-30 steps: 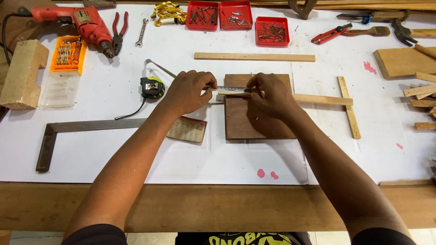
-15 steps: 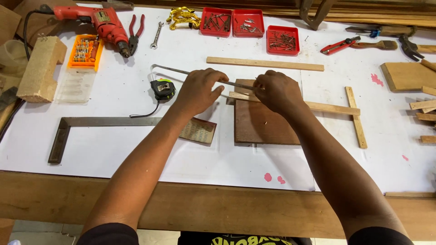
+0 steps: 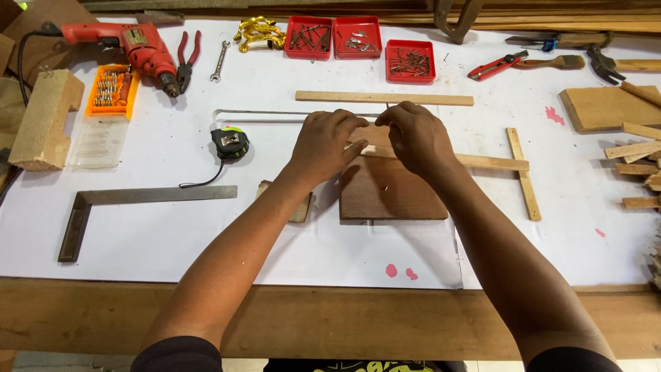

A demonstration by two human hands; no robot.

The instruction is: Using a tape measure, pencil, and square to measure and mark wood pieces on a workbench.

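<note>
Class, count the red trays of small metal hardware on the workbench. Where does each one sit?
3. Two red trays sit side by side at the top centre, the left one and its neighbour. A third lies just right of them, slightly nearer the hands. None seems hidden.

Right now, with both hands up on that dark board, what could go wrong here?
The right hand seems to pinch a thin nail-like pin at its fingertips, close to the left hand; a slip could prick a finger. The thin wooden strip lies loose across the dark board and might shift under the hands. A long metal strip lies just beyond the knuckles and could get nudged toward the tape measure.
</note>
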